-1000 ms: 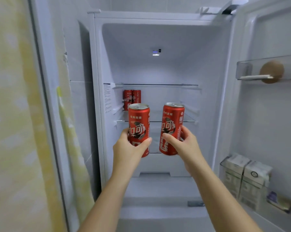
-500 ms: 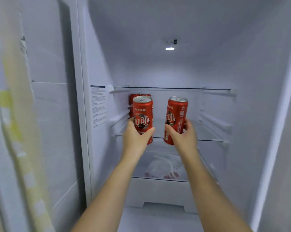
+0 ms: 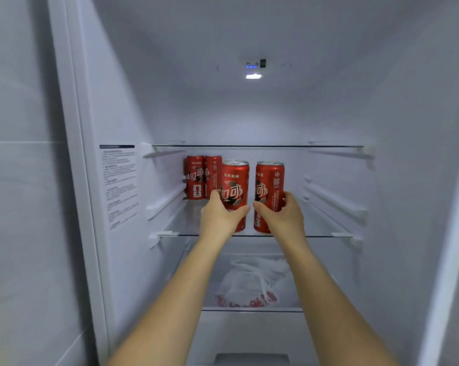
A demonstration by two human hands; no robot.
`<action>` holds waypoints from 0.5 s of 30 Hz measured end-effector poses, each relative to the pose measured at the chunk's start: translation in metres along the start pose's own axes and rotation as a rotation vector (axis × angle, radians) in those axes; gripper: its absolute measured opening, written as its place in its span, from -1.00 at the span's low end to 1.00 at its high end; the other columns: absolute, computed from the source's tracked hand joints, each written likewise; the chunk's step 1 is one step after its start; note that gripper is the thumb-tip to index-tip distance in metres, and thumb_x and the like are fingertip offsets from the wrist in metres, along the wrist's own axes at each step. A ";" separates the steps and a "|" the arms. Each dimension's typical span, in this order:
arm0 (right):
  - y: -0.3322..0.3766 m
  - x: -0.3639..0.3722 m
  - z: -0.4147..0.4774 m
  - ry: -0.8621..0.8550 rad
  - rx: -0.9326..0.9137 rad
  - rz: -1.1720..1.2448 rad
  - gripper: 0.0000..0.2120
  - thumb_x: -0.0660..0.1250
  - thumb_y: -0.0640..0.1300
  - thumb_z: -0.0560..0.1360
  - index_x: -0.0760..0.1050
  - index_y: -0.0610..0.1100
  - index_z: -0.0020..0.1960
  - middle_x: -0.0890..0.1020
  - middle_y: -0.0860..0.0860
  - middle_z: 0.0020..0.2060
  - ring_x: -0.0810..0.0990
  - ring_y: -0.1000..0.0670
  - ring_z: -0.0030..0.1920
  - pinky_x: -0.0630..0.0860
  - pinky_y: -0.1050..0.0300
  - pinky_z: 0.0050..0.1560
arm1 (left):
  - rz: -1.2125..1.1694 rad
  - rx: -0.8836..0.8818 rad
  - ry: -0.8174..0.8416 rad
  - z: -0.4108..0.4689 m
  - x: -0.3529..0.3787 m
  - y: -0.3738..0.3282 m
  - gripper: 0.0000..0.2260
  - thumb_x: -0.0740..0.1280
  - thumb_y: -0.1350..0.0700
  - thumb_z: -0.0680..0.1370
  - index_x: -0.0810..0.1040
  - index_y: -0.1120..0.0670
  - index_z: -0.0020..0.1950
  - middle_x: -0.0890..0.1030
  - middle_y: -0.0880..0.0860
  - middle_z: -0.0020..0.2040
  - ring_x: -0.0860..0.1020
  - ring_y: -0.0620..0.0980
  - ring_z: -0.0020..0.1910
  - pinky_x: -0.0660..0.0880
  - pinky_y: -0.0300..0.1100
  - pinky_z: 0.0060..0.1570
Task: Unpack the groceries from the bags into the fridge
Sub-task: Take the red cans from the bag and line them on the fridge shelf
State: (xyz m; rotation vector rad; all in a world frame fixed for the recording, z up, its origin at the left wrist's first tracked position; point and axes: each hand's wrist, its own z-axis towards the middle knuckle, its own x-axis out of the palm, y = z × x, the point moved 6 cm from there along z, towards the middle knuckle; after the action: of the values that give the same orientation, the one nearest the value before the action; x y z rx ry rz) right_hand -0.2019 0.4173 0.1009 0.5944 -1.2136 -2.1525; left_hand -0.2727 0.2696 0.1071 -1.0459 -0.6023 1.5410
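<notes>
Two held upright, side by side: left can [image 3: 236, 182] gripped low by left hand [image 3: 219, 217], right can [image 3: 270, 182] by right hand [image 3: 282, 219]; bases at glass shelf [image 3: 326, 235] front edge, contact unclear; stored cans [image 3: 196, 178] stand behind-left, nearer left hand.

Reaching forward and up with both bare forearms, roughly parallel, wrists close together. Wrapping the left grip [image 3: 220, 215] round the lower part of a red can [image 3: 235, 180], thumb across the front, fingers on its left side. Same deal with the right grip [image 3: 281, 215] on a second can [image 3: 269, 180], fingers curled round its right.
</notes>
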 end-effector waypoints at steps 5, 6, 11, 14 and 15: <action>-0.003 0.003 0.012 0.054 0.009 -0.010 -0.47 0.48 -0.04 0.45 0.38 -0.09 0.33 0.53 0.08 0.03 0.54 0.07 0.02 0.47 0.17 0.03 | 0.007 -0.009 0.026 0.012 0.008 0.006 -0.48 0.50 -0.06 0.42 0.41 0.09 0.28 0.61 0.02 0.10 0.60 -0.01 0.06 0.56 -0.12 0.04; -0.003 0.004 0.014 0.067 0.015 -0.016 -0.48 0.48 -0.04 0.45 0.38 -0.10 0.34 0.54 0.08 0.03 0.54 0.06 0.04 0.46 0.17 0.01 | 0.018 -0.015 0.036 0.015 0.009 0.006 -0.47 0.50 -0.07 0.43 0.41 0.10 0.29 0.62 0.04 0.10 0.60 0.00 0.06 0.56 -0.13 0.04; -0.006 0.005 0.021 0.191 0.035 -0.111 -0.44 0.48 -0.08 0.45 0.32 -0.07 0.37 0.52 0.08 0.05 0.54 0.04 0.07 0.46 0.20 0.00 | 0.104 -0.033 0.171 0.022 0.008 0.007 -0.38 0.46 -0.06 0.46 0.32 0.09 0.42 0.55 0.03 0.24 0.53 0.04 0.21 0.48 -0.11 0.17; -0.006 0.004 0.024 0.206 0.012 -0.225 -0.40 0.50 -0.10 0.43 0.34 -0.09 0.39 0.56 0.04 0.12 0.56 -0.02 0.17 0.45 0.12 0.08 | 0.163 -0.012 0.179 0.025 0.005 0.009 -0.45 0.47 0.07 0.47 0.37 0.09 0.41 0.54 0.03 0.27 0.53 0.03 0.22 0.47 -0.11 0.18; -0.007 0.006 0.026 0.202 0.014 -0.254 -0.39 0.50 -0.10 0.42 0.33 -0.10 0.40 0.57 0.01 0.17 0.56 -0.04 0.20 0.45 0.11 0.10 | 0.176 -0.013 0.173 0.028 0.005 0.009 -0.47 0.48 0.08 0.46 0.40 0.10 0.39 0.56 0.04 0.26 0.54 0.03 0.20 0.49 -0.13 0.13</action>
State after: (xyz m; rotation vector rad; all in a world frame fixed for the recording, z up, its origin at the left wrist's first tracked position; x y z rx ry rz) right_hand -0.2245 0.4322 0.1075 0.9928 -1.0928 -2.2250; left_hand -0.3016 0.2770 0.1114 -1.2548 -0.4098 1.5786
